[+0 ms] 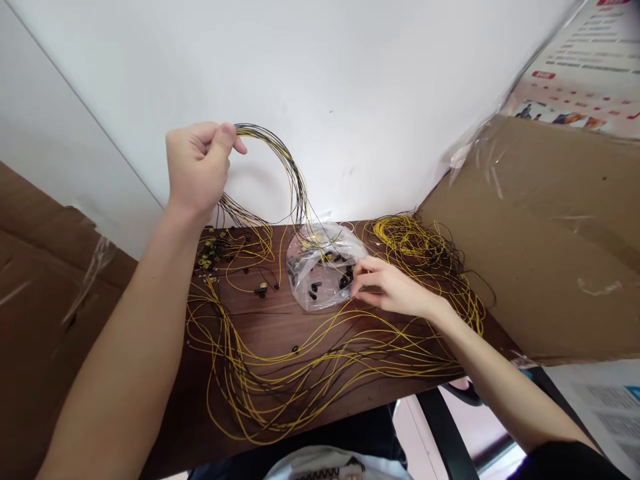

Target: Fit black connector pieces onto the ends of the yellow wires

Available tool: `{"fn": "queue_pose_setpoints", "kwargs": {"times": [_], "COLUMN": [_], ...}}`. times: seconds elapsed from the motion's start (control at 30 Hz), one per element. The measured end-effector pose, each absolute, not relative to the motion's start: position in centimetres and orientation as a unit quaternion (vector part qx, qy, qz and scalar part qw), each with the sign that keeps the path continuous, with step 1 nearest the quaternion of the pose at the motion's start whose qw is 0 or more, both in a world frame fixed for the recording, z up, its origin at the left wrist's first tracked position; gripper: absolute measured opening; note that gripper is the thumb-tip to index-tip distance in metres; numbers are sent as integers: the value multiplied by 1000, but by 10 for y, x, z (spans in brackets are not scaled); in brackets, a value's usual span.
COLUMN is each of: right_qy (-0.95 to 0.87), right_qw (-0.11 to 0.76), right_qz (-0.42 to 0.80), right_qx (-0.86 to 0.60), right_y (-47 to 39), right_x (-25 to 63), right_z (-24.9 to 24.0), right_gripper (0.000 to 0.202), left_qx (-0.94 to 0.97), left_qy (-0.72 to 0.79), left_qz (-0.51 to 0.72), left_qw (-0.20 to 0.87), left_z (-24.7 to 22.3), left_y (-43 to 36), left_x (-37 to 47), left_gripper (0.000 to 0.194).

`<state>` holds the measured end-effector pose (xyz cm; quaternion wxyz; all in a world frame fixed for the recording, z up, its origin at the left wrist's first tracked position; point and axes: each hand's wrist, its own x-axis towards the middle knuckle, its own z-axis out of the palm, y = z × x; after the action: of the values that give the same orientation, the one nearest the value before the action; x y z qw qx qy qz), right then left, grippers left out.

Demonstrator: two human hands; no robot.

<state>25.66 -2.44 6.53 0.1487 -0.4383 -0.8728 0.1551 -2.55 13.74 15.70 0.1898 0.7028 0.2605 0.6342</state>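
Observation:
My left hand (203,163) is raised at the left and closed round a bundle of thin black and yellow wires (280,150). From the fist the bundle arcs to the right, then drops toward a clear plastic bag (320,303). My right hand (383,287) is at the bag's right edge, thumb and fingers pinched together at the plastic. Small black parts (315,288) lie inside the bag. Whether the right fingertips hold the plastic or a small part in it cannot be made out.
Long yellow and black wires (280,380) loop along the front of the brown table (260,327). A tangled yellow wire pile (407,237) lies at the back right. Small black and yellow connectors (210,250) cluster at the left. Cardboard (540,240) and a white wall (350,100) bound the table.

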Motion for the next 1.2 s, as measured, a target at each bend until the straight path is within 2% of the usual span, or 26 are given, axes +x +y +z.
{"fn": "queue_pose_setpoints", "kwargs": {"times": [0.07,0.13,0.2,0.23,0.27,0.37,0.43,0.47,0.53,0.6,0.73,0.8,0.97,1.1,1.2], "right_qy": [-856,-819,-787,-783,-790,-783,-753,-746,-756,-773,-770,-744,-657,-592,-540], "right_qw": [93,-11,-59,-34,27,328,460,493,498,471,408,402,433,491,534], "right_qz": [316,452,519,525,509,348,244,206,171,193,369,458,575,576,582], "right_qx": [-399,-353,-328,-332,-341,-398,-403,-398,-389,-378,-322,-275,-222,-278,-292], "right_y": [-29,-31,-30,-29,-27,-14,0,9,28,46,65,66,54,44,38], "right_x": [258,259,260,260,260,254,244,238,223,207,189,192,217,234,247], "right_z": [74,83,96,105,115,145,160,164,168,165,159,163,192,215,224], "right_gripper": [13,16,29,35,37,34,40,43,50,54,34,31,31,35,39], "left_qx": [712,729,753,765,777,804,813,816,819,821,826,830,822,800,812], "left_qy": [254,248,242,239,237,234,240,246,257,258,242,243,260,282,323], "left_qz": [625,608,585,572,557,515,494,486,473,468,475,476,473,477,444], "left_qw": [194,191,181,176,175,184,191,193,198,202,183,160,179,230,197], "left_z": [158,160,163,164,165,167,168,169,171,175,181,181,168,151,138], "left_y": [136,133,129,127,125,119,115,113,108,102,98,100,111,124,135], "left_x": [-23,-21,-18,-17,-17,-15,-13,-11,-8,-4,0,-2,-8,-16,-27], "left_gripper": [46,46,44,42,41,36,33,32,30,30,28,23,20,22,25]}}
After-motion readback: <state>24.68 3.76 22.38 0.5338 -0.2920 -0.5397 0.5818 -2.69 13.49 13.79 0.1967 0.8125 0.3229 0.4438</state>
